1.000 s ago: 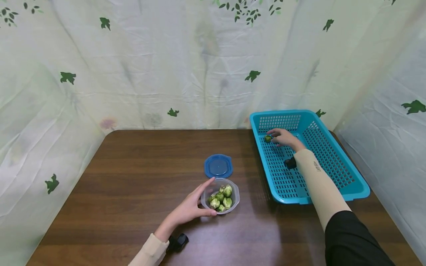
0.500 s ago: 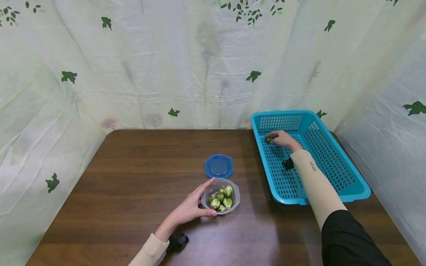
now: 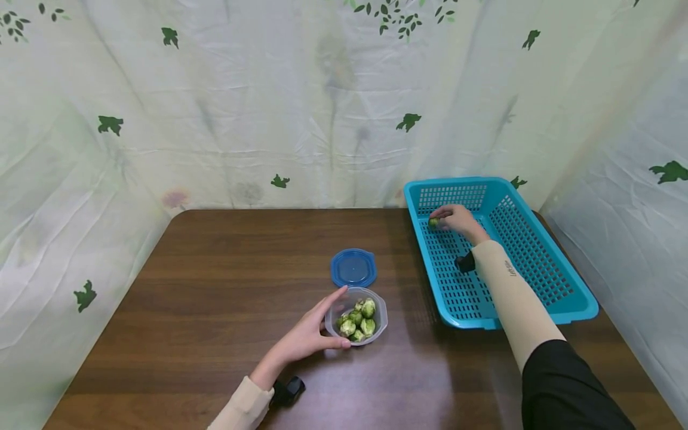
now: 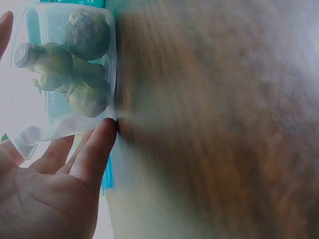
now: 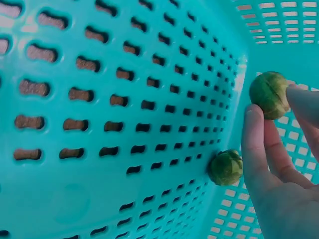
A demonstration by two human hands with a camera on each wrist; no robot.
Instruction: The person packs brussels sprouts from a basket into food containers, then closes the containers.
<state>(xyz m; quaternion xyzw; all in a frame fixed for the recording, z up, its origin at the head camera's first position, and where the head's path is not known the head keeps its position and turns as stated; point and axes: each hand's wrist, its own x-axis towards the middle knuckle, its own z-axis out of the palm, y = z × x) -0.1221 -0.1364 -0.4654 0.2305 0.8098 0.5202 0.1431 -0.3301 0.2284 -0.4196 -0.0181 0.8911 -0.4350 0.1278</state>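
My left hand (image 3: 312, 334) holds a clear plastic container (image 3: 383, 316) from its left side, thumb at the near rim and fingers round the far side. Several Brussels sprouts (image 3: 368, 327) lie inside it; the left wrist view shows the fingertips against the container's wall. Over in the blue basket (image 3: 516, 321), my right hand (image 3: 457, 221) pinches a Brussels sprout (image 5: 270, 94) between thumb and fingers. A second sprout (image 5: 225, 168) rests in the basket below that hand, against the side wall.
A round blue lid (image 3: 353, 268) lies flat just behind the container. The basket stands at the right of the brown wooden table (image 3: 242, 269). Leaf-print cloth (image 3: 226, 107) hangs behind and along the sides.
My right hand's fingers have closed onto a sprout in the basket and the hand has risen slightly with it. The left hand and container have stayed put.
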